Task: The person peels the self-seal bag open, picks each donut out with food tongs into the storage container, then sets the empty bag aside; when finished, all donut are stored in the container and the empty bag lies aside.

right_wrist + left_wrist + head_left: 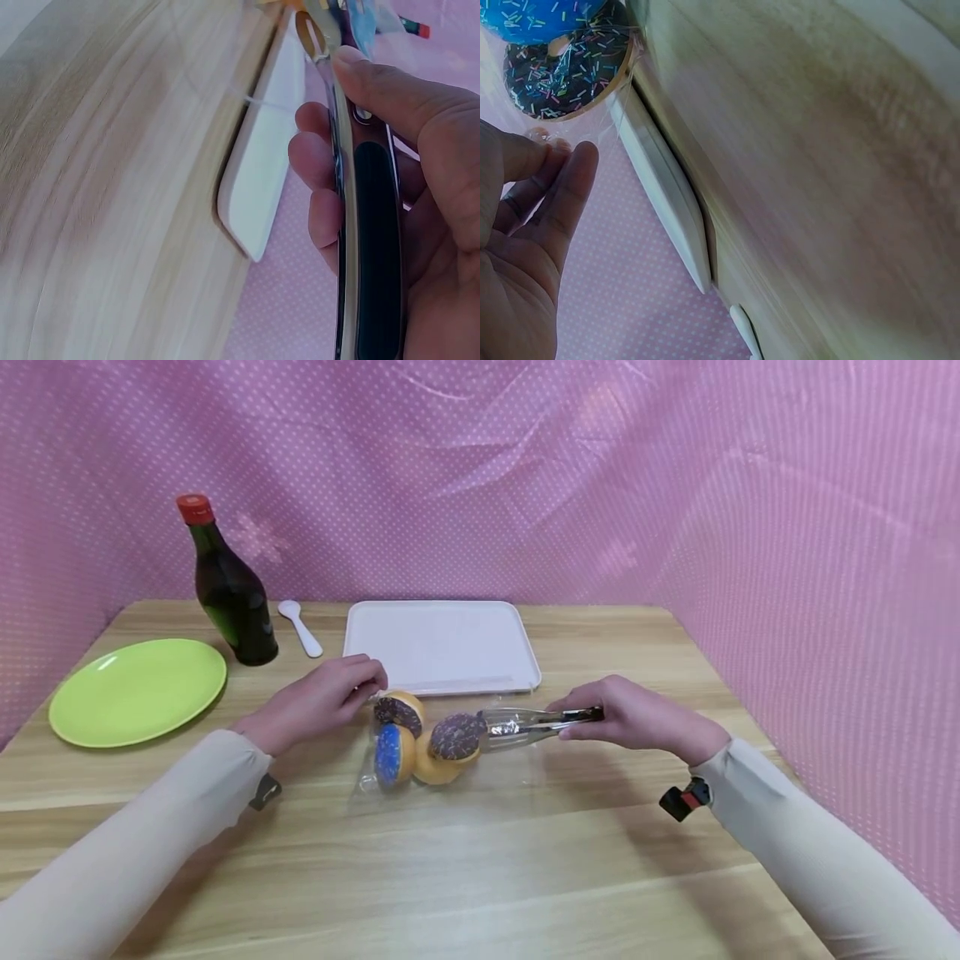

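A: Rundown pls, biggest first.

B: Remote here. Pink cloth [465, 468] round back + sides, prob a backdrop. Wood counter [480, 885] carries the rest. White tray [442, 643] flat at far edge, mid; handy for both arms imo.

A: Next size down?

B: Green plate [138, 693] far L, bottle [236, 597] upright just behind it on its R; prob parked there to leave the middle for work. Clear bag [365, 787] lies right in front of tray, donuts inside.

A: Grips?

B: I see left grip [326, 697] w/ thumb + fingers meeting on bag film, prob to steady it. Right grip [637, 714] is wrapped round tongs [536, 721], thumb on top, no gap. Tongs held low, about level, pointing L, prob to come in from the bag's R end.

A: Tongs on a donut?

B: Tips at R-hand dark donut [453, 735]. Can't tell if clamped. Blue donut [387, 756] sits on L, second choc donut [397, 714] behind it. Smallest: spoon [302, 628], btwn bottle & tray, untouched.
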The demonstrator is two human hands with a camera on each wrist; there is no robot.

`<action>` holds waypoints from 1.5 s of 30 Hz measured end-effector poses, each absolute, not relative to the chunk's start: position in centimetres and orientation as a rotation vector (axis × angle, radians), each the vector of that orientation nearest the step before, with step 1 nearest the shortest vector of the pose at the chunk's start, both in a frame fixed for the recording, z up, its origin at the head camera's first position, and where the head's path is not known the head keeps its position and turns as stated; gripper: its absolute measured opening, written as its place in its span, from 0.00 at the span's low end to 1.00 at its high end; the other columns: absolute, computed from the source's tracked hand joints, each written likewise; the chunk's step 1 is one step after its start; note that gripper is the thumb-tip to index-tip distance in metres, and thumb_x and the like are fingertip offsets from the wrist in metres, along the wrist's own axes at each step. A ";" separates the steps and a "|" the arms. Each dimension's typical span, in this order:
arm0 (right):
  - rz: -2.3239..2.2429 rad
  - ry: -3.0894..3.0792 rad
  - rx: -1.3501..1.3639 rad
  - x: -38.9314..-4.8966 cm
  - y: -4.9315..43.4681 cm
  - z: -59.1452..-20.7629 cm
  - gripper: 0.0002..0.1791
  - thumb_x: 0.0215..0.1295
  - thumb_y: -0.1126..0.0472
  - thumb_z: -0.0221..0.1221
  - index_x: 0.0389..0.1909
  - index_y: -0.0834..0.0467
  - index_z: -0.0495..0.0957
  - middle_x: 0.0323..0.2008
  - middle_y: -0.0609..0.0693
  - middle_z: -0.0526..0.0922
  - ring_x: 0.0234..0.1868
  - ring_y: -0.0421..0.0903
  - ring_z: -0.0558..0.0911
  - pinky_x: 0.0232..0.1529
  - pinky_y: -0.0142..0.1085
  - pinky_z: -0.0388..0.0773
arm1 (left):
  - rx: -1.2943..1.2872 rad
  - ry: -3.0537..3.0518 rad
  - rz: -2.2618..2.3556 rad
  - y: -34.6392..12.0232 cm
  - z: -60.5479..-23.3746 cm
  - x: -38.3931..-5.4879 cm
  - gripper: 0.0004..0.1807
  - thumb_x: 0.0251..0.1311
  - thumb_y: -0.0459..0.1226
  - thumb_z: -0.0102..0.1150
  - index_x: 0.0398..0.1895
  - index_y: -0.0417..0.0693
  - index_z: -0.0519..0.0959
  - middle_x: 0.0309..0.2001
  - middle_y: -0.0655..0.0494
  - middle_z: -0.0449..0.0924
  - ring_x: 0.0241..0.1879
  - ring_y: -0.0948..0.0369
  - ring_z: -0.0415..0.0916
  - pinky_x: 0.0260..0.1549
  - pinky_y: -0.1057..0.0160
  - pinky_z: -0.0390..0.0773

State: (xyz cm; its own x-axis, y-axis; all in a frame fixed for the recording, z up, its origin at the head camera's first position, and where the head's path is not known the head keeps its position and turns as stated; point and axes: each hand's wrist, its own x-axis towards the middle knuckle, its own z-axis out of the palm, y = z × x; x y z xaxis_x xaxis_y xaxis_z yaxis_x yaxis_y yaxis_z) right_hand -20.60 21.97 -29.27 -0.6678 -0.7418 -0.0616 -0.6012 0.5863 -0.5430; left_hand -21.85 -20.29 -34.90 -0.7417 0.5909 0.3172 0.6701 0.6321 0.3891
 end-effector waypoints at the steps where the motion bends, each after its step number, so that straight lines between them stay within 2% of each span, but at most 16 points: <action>1: -0.719 2.545 -1.103 -20.7 22.2 -29.2 0.18 0.67 0.58 0.70 0.56 0.57 0.87 0.49 0.50 0.91 0.34 0.35 0.80 0.40 0.31 0.81 | -1.049 -2.683 -0.736 -20.4 -34.9 -21.8 0.10 0.68 0.22 0.57 0.37 0.45 0.80 0.36 0.54 0.82 0.38 0.61 0.76 0.42 0.55 0.81; 6: -0.744 2.578 -1.099 -20.6 23.6 -28.8 0.18 0.69 0.58 0.69 0.58 0.57 0.86 0.46 0.48 0.90 0.30 0.34 0.76 0.36 0.31 0.78 | -1.042 -2.661 -0.732 -20.8 -34.6 -21.7 0.11 0.67 0.22 0.58 0.37 0.46 0.81 0.35 0.55 0.81 0.37 0.61 0.76 0.41 0.55 0.81; 10: -0.763 2.609 -1.030 -20.1 25.5 -28.5 0.19 0.70 0.60 0.67 0.60 0.57 0.85 0.48 0.52 0.90 0.22 0.31 0.69 0.31 0.30 0.74 | -1.043 -2.681 -0.732 -20.8 -34.6 -21.7 0.10 0.68 0.22 0.57 0.37 0.46 0.81 0.35 0.55 0.81 0.37 0.61 0.76 0.41 0.56 0.81; 13: -0.794 2.646 -0.961 -19.4 27.2 -28.4 0.19 0.70 0.62 0.67 0.60 0.59 0.84 0.51 0.56 0.90 0.20 0.30 0.66 0.32 0.30 0.75 | -1.057 -2.676 -0.741 -20.7 -34.8 -21.8 0.10 0.68 0.22 0.57 0.37 0.45 0.81 0.35 0.55 0.81 0.37 0.61 0.76 0.41 0.56 0.81; 15: -0.827 2.676 -0.912 -18.9 28.3 -28.3 0.19 0.69 0.63 0.67 0.60 0.59 0.84 0.48 0.55 0.90 0.19 0.30 0.64 0.30 0.31 0.74 | -1.069 -2.667 -0.750 -20.5 -35.0 -22.0 0.10 0.68 0.22 0.57 0.37 0.45 0.81 0.34 0.55 0.81 0.37 0.62 0.75 0.41 0.56 0.81; 17: -0.839 2.726 -0.851 -18.6 29.4 -28.1 0.19 0.69 0.62 0.67 0.60 0.58 0.84 0.46 0.53 0.91 0.20 0.30 0.68 0.29 0.31 0.74 | -1.074 -2.660 -0.754 -20.4 -35.1 -22.0 0.10 0.68 0.22 0.57 0.37 0.45 0.81 0.35 0.54 0.81 0.37 0.61 0.76 0.40 0.56 0.81; 22: -0.893 2.804 -0.688 -18.9 31.5 -27.6 0.20 0.69 0.63 0.67 0.60 0.61 0.84 0.34 0.45 0.90 0.29 0.34 0.81 0.25 0.32 0.73 | -1.065 -2.695 -0.735 -20.2 -35.1 -22.1 0.10 0.68 0.22 0.57 0.38 0.45 0.81 0.36 0.53 0.81 0.38 0.60 0.76 0.42 0.56 0.81; 25: -0.905 2.823 -0.586 -20.0 31.8 -27.6 0.22 0.71 0.61 0.66 0.63 0.63 0.81 0.31 0.46 0.89 0.30 0.35 0.81 0.24 0.34 0.71 | -1.053 -2.725 -0.717 -20.2 -35.0 -22.2 0.10 0.67 0.22 0.57 0.38 0.45 0.81 0.37 0.53 0.81 0.39 0.60 0.76 0.42 0.55 0.81; 29: -0.878 2.843 -0.492 -22.2 30.4 -28.0 0.26 0.73 0.54 0.65 0.67 0.62 0.78 0.34 0.53 0.89 0.28 0.36 0.80 0.23 0.34 0.71 | -1.043 -2.740 -0.713 -20.2 -34.9 -22.1 0.10 0.67 0.22 0.57 0.38 0.45 0.81 0.37 0.52 0.82 0.39 0.59 0.77 0.42 0.55 0.82; 35: -0.864 2.862 -0.584 -26.3 26.6 -29.6 0.27 0.74 0.54 0.64 0.67 0.64 0.77 0.37 0.61 0.90 0.31 0.38 0.84 0.29 0.33 0.80 | -1.041 -2.726 -0.728 -20.3 -34.9 -22.0 0.09 0.68 0.22 0.56 0.38 0.44 0.81 0.37 0.51 0.82 0.38 0.60 0.76 0.41 0.56 0.81; 38: -0.824 2.862 -0.614 -28.2 24.1 -30.3 0.27 0.75 0.52 0.63 0.68 0.62 0.77 0.40 0.62 0.90 0.32 0.40 0.84 0.28 0.33 0.79 | -1.038 -2.719 -0.732 -20.3 -35.0 -22.0 0.09 0.67 0.22 0.56 0.38 0.44 0.81 0.37 0.52 0.81 0.38 0.60 0.76 0.41 0.57 0.81; 42: -0.834 2.868 -0.665 -30.5 20.4 -31.5 0.24 0.74 0.53 0.63 0.66 0.61 0.80 0.40 0.63 0.89 0.28 0.41 0.80 0.24 0.31 0.72 | -1.040 -2.715 -0.736 -20.3 -34.9 -22.1 0.09 0.68 0.22 0.56 0.38 0.44 0.80 0.37 0.53 0.81 0.38 0.59 0.77 0.42 0.56 0.81; 45: -0.832 2.888 -0.724 -31.9 17.4 -32.7 0.23 0.73 0.55 0.65 0.64 0.62 0.81 0.45 0.63 0.89 0.24 0.40 0.76 0.25 0.30 0.70 | -1.027 -2.719 -0.754 -20.5 -35.1 -21.9 0.09 0.68 0.23 0.55 0.38 0.44 0.80 0.38 0.52 0.81 0.39 0.59 0.77 0.42 0.56 0.81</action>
State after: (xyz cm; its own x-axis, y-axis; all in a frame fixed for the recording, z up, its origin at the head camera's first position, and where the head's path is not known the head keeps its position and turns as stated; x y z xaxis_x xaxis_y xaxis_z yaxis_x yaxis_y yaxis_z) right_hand -31.89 17.43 -32.73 -0.8891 -0.4509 0.0788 -0.4237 0.7456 -0.5144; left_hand -21.91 -20.54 -35.07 -0.7576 0.5818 0.2959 0.6511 0.6419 0.4050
